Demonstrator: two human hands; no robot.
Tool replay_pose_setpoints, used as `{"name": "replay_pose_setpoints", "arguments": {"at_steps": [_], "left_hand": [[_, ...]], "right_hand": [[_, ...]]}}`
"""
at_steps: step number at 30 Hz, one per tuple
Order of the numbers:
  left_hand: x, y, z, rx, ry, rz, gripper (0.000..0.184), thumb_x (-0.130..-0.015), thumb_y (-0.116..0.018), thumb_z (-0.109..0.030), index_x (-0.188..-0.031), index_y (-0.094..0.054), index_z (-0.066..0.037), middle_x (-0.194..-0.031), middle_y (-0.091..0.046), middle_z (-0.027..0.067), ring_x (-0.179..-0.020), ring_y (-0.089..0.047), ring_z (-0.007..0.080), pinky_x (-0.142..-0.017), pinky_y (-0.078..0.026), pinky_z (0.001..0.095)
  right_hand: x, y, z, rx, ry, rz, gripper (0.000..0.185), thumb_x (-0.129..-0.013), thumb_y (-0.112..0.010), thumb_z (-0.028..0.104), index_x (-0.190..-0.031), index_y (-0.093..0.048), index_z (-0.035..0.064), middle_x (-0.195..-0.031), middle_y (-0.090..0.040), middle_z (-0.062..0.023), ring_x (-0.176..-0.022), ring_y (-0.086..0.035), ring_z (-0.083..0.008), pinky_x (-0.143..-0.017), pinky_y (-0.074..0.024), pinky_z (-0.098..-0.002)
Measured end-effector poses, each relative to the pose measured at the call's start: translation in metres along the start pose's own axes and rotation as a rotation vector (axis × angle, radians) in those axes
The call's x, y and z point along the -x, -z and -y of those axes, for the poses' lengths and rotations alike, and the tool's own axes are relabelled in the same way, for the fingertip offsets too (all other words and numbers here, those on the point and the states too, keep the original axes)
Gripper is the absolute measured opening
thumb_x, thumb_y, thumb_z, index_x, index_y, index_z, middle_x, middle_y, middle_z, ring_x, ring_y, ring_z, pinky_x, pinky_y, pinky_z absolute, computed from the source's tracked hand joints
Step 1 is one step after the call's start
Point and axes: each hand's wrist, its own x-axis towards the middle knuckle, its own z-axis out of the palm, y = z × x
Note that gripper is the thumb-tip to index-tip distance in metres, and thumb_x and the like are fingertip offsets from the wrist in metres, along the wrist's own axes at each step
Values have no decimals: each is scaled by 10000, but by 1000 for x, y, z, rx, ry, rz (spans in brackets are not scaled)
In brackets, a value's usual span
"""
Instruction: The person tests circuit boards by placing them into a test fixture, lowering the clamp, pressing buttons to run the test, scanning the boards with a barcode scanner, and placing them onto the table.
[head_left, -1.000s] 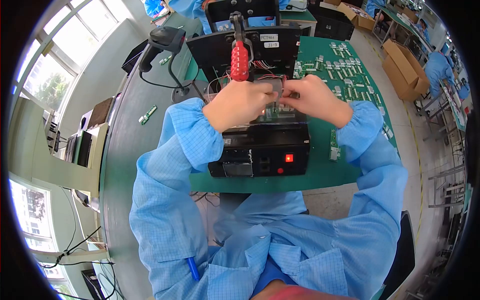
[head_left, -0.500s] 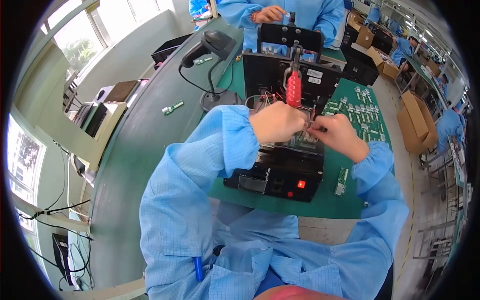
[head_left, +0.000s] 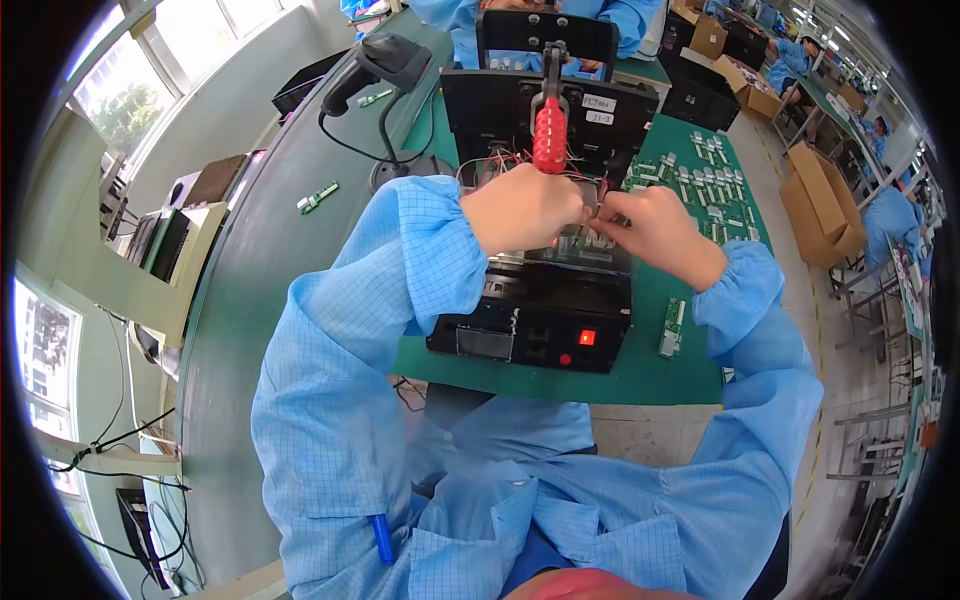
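My left hand (head_left: 525, 212) reaches over the black test fixture (head_left: 535, 300), fingers closed and pinched near its middle. Just beside it, my right hand (head_left: 662, 232) has thumb and forefinger pressed together, almost touching the left fingertips. Whatever lies between the fingers is hidden or too small to name. A red toggle clamp handle (head_left: 549, 135) stands upright right behind my hands, in front of the fixture's raised black plate (head_left: 480, 110). Thin red and white wires run under it. A red light (head_left: 587, 338) glows on the fixture's front.
Several green circuit boards (head_left: 715, 190) lie on the green mat to the right, and a single board (head_left: 672, 328) nearer me. A barcode scanner (head_left: 385, 62) on a stand and another board (head_left: 318, 198) are at the left. Across the bench is a person in a blue coat (head_left: 630, 22).
The whole view has shifted, so the fixture and bench appear higher and slightly further left. Both hands stay together over the fixture, fingers still closed.
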Motion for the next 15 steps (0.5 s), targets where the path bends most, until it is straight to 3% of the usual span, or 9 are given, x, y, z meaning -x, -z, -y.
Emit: {"name": "replay_pose_setpoints", "arguments": {"at_steps": [1,3,7,15], "left_hand": [[-1,-1,1,2,-3,-5,358,-799,-713,-185,-1146,-652,-122,-954,-640,83,-797,-676,313,-631,-583,422],[1,-3,3,27,-68,-134,209,-725,-675,-52,-932,-704,-56,-749,-651,123,-722,-681,305,-623,-562,408],[1,-3,1,14,-32,-143,221,-723,-678,-60,-939,-721,-70,-692,-638,121,-696,-677,304,-614,-558,411],[3,-1,0,44,-23,-175,177,-756,-645,-141,-905,-729,-95,-662,-629,117,-645,-657,314,-593,-541,414]], "right_hand": [[0,0,-1,23,-7,13,154,-765,-754,173,-747,-631,82,-631,-644,-91,-564,-637,-284,-509,-492,-378],[1,0,0,17,-18,13,152,-768,-752,172,-746,-630,84,-632,-645,-91,-564,-638,-284,-510,-492,-378],[1,0,0,2,-35,3,172,-797,-723,225,-746,-616,100,-620,-636,-78,-568,-631,-295,-513,-489,-396],[0,-2,-1,-3,-42,-13,157,-779,-737,196,-750,-627,89,-642,-651,-80,-579,-639,-295,-527,-501,-387]]}}
